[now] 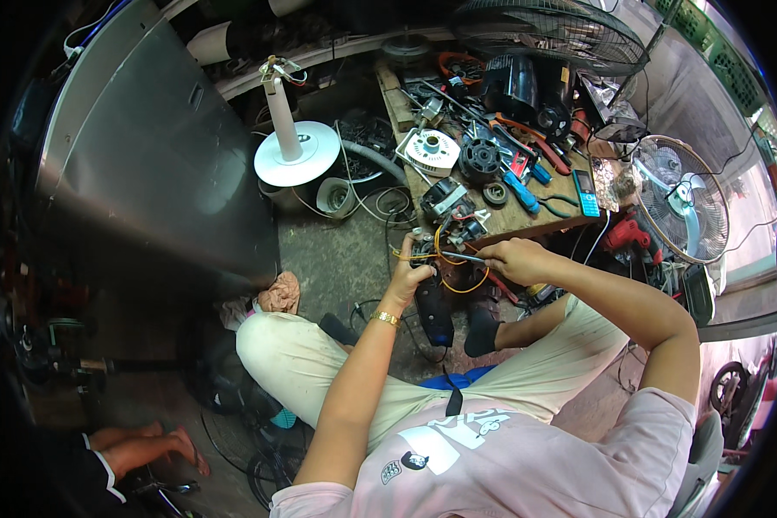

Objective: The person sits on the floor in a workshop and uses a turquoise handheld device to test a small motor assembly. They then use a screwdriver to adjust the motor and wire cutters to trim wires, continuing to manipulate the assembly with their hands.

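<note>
My left hand (405, 278) is closed around the upper end of a long black plastic housing (434, 318), which hangs down between my knees. Thin yellow wires (464, 290) loop out from beside its top. From the right, my right hand (516, 260) grips a slim metal tool (464, 256) whose tip points at these wires; its handle is hidden in my fingers. Just beyond, a small motor (445, 198) with attached wiring sits at the bench's near edge. The exact contact between tool and wires is too small to make out.
The wooden bench (527, 226) carries a white slotted motor cover (432, 152), a black round motor part (480, 159), pliers (558, 205) and a blue phone (585, 192). A white fan stand (295, 154) is at left, a fan (682, 200) at right. Another person's legs (147, 447) show lower left.
</note>
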Demonstrator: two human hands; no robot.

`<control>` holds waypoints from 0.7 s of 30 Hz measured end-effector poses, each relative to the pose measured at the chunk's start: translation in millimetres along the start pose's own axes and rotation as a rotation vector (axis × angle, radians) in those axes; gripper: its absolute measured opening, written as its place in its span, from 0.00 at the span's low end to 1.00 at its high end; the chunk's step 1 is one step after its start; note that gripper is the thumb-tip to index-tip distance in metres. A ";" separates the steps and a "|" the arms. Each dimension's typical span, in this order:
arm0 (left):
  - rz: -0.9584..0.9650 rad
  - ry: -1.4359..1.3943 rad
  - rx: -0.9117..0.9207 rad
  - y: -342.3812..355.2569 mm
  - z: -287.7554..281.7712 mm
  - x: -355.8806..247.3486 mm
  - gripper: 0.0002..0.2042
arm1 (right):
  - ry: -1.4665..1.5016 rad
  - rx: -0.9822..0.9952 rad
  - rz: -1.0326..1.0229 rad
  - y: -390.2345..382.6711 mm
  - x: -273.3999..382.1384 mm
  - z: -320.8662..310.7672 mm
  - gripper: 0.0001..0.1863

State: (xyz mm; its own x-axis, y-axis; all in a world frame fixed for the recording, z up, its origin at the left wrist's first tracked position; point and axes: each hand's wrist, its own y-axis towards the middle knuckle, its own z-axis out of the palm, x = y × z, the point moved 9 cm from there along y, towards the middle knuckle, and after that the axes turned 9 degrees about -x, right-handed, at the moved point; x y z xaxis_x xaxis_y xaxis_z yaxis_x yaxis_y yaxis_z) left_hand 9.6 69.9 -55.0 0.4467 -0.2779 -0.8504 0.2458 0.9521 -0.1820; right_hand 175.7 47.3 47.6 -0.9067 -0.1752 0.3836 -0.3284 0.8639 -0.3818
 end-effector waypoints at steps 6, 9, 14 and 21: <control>-0.057 0.013 0.000 -1.6 -0.9 0.7 0.39 | 0.679 0.376 0.198 -3.3 -9.0 21.8 0.18; -0.046 0.008 0.033 0.8 1.7 -1.0 0.41 | 1.064 0.578 0.288 -5.2 -9.5 28.9 0.18; -0.056 0.007 0.036 4.7 -6.9 5.0 0.42 | -0.052 -0.031 -0.146 14.9 4.5 -6.1 0.14; -0.099 -0.035 -0.001 -0.2 -5.1 6.4 0.43 | -0.353 -0.352 -0.177 8.5 25.1 -28.1 0.10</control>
State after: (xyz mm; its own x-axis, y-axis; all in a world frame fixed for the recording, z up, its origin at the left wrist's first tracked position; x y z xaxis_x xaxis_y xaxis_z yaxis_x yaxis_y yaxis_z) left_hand 8.1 68.6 -62.9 0.4501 -0.3745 -0.8107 0.2890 0.9200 -0.2646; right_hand 157.6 63.5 77.6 -0.8993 -0.4287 0.0868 -0.4310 0.9023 -0.0080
